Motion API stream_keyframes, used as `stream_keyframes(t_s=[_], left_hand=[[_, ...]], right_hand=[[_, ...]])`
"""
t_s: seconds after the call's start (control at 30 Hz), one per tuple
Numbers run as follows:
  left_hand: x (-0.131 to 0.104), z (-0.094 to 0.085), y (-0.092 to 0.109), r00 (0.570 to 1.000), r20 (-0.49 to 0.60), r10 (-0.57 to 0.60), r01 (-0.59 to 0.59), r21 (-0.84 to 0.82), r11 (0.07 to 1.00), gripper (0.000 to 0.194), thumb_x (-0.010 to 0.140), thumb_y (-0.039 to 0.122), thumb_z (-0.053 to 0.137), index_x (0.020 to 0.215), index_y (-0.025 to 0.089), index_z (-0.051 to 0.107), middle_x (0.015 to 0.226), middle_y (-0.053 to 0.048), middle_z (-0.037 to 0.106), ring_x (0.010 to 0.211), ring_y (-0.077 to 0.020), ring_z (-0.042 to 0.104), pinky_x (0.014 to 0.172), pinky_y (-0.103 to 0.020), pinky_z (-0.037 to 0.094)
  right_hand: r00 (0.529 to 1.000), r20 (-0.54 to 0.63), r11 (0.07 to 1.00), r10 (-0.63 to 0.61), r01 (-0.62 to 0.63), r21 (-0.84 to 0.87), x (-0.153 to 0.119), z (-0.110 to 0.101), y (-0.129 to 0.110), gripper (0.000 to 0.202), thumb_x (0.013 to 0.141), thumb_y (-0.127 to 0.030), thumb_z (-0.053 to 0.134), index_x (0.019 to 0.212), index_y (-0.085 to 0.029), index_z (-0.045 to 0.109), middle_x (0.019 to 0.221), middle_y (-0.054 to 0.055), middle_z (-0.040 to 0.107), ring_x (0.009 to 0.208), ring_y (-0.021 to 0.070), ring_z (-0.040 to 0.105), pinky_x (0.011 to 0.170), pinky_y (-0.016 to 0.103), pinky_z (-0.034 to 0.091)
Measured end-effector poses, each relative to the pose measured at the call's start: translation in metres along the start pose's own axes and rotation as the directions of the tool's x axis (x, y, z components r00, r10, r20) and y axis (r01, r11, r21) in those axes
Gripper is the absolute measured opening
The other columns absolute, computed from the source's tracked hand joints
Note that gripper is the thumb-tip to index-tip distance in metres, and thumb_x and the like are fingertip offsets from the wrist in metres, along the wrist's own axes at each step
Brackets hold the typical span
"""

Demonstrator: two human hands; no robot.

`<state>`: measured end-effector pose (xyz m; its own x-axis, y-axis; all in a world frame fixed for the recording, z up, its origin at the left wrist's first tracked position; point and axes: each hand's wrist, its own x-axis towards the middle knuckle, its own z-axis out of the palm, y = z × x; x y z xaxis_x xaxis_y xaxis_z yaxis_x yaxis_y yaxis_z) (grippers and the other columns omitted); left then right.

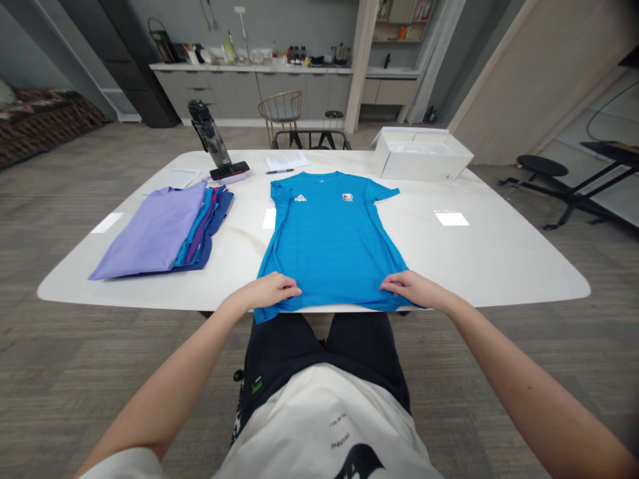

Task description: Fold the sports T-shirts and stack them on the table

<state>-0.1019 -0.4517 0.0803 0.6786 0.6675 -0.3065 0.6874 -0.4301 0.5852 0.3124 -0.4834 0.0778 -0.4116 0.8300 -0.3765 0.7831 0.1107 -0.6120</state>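
A blue T-shirt (329, 233) lies spread front side up on the white table, its collar at the far end and its hem by the near edge. Small white logos mark its chest. At the lower left of the shirt, my left hand (273, 290) has its fingers closed on the cloth near the hem. My right hand (408, 287) pinches the lower right side in the same way. The left sleeve is bunched, while the right one lies out flat. One hem corner droops over the table edge below my left hand.
Left of the shirt, a stack of folded clothes (154, 229) lies on the table (499, 266), lilac on top. Behind it stand a handheld vacuum-like device (212, 140), papers (287, 160) and a pen (279, 171). A white box (424, 156) sits at the back right.
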Motion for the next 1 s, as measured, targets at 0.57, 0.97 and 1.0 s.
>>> stream_keyframes(t_s=[0.57,0.97,1.0], left_hand=[[0.046,0.012,0.004,0.919,-0.392,-0.037,0.236,0.475,0.848,0.026,0.104,0.04,0.046,0.114,0.021,0.061,0.117,-0.01,0.065,0.106,-0.0262,0.064,0.088,-0.038,0.05],[0.222,-0.047,-0.06,0.842,-0.525,-0.125,0.32,0.298,0.899,0.061,0.105,0.046,0.035,0.158,0.016,0.036,0.17,-0.018,0.023,0.157,-0.0352,0.021,0.123,-0.058,0.026],[0.231,-0.054,-0.067,0.824,-0.541,-0.171,0.362,0.269,0.892,0.065,0.105,0.049,0.034,0.16,0.014,0.033,0.17,-0.019,0.02,0.157,-0.0365,0.019,0.123,-0.06,0.025]], right_hand=[[0.986,-0.167,0.99,-0.007,-0.017,-0.14,0.053,-0.013,0.002,0.032,0.098,-0.05,0.053,0.089,-0.023,0.067,0.073,0.002,0.066,0.069,0.0193,0.063,0.063,0.029,0.041],[0.794,-0.571,0.908,-0.211,-0.057,-0.415,0.254,-0.043,-0.017,0.031,0.104,-0.044,0.045,0.117,-0.024,0.065,0.136,0.014,0.061,0.126,0.0322,0.052,0.102,0.048,0.042],[0.78,-0.599,0.91,-0.182,-0.097,-0.404,0.265,-0.051,-0.012,0.034,0.104,-0.045,0.044,0.121,-0.023,0.064,0.141,0.015,0.058,0.129,0.033,0.05,0.103,0.05,0.042]])
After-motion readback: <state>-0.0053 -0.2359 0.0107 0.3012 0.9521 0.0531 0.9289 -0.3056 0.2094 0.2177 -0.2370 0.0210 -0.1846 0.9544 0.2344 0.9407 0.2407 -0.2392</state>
